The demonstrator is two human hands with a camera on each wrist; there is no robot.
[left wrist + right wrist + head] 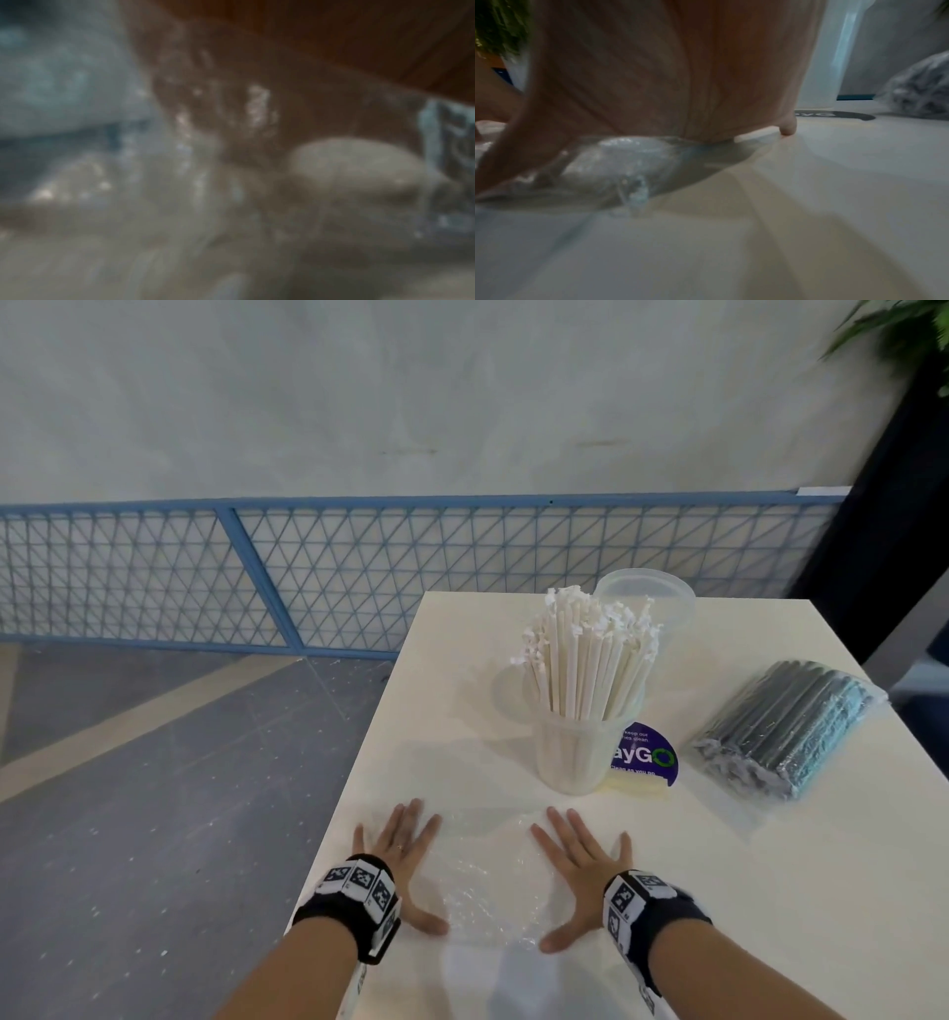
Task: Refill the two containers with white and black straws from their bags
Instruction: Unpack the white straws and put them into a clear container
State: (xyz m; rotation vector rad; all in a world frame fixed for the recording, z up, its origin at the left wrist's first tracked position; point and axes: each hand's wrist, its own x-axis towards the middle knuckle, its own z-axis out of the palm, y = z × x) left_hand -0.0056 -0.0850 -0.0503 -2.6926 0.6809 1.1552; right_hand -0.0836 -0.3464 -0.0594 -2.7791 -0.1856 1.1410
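Note:
A clear container point(577, 747) near the table's middle is packed with upright white straws point(588, 654). Behind it stands a second clear container point(647, 600), with nothing visible in it. A sealed bag of black straws point(785, 731) lies at the right. An empty, crumpled clear bag point(488, 880) lies flat at the near edge. My left hand point(403, 855) and right hand point(580, 865) press flat on its two sides, fingers straight and spread. In the right wrist view the palm point(680, 81) bears down on the clear bag point(618, 162). The left wrist view is blurred.
The white table point(770, 891) has its left edge close beside my left hand. A round purple sticker point(649, 757) lies by the full container. A blue mesh fence point(359, 567) runs along the wall beyond, and a dark planter point(883, 505) stands at the far right.

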